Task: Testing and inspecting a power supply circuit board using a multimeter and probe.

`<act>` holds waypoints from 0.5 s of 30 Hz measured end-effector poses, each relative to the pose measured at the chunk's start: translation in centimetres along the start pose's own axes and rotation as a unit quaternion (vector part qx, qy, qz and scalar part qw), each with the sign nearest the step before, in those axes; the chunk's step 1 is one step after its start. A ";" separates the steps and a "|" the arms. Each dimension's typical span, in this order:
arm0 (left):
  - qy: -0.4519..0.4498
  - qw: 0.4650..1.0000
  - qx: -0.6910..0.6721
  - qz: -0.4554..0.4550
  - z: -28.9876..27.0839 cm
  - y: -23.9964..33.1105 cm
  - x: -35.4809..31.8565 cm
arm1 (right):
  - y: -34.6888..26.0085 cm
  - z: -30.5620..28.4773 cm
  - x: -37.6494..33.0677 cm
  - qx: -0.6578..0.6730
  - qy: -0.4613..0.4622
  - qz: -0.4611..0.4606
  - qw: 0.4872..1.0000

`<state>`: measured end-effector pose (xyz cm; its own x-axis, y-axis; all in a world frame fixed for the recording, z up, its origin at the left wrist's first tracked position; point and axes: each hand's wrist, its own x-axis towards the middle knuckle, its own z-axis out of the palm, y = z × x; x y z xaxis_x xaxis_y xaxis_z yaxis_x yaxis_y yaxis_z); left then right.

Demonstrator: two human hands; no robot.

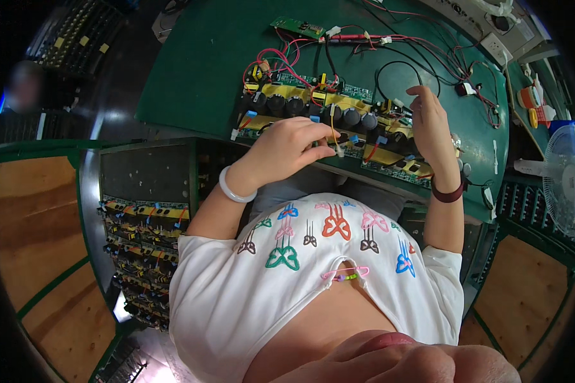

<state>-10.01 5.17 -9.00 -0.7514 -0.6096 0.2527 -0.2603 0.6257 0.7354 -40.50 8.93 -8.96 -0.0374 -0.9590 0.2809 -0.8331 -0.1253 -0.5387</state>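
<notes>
Left hand fingers pinched on white connector (circuit board), right hand loosely curled.

White butterfly-print shirt, pale bangle, maroon wristband

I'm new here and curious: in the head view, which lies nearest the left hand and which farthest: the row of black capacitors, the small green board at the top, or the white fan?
1. Row of black cylindrical capacitors, just above the left hand.
2. Small green circuit board, farther up the mat.
3. White fan, far right.
</notes>
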 end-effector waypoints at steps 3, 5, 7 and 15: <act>0.023 0.999 0.019 0.038 -1.5 -0.9 0.4 | 0.1 1.5 -0.5 0.037 0.009 0.032 0.999; 0.071 0.991 0.093 0.063 -2.3 -1.8 1.6 | 0.1 2.5 -0.7 0.076 0.049 0.077 0.993; 0.127 0.965 0.216 0.075 -2.8 -2.5 2.6 | -0.9 2.3 -1.0 0.092 0.061 0.085 0.990; 0.006 0.925 0.368 0.098 -3.8 -5.5 5.7 | -1.5 2.1 -1.1 0.132 0.069 0.097 0.984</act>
<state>-10.61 -3.63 -9.28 -0.8225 -0.4521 0.3452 -0.4650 0.8839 0.0498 -38.03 9.63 -10.17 -0.2712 -0.9301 0.2478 -0.6319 -0.0222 -0.7747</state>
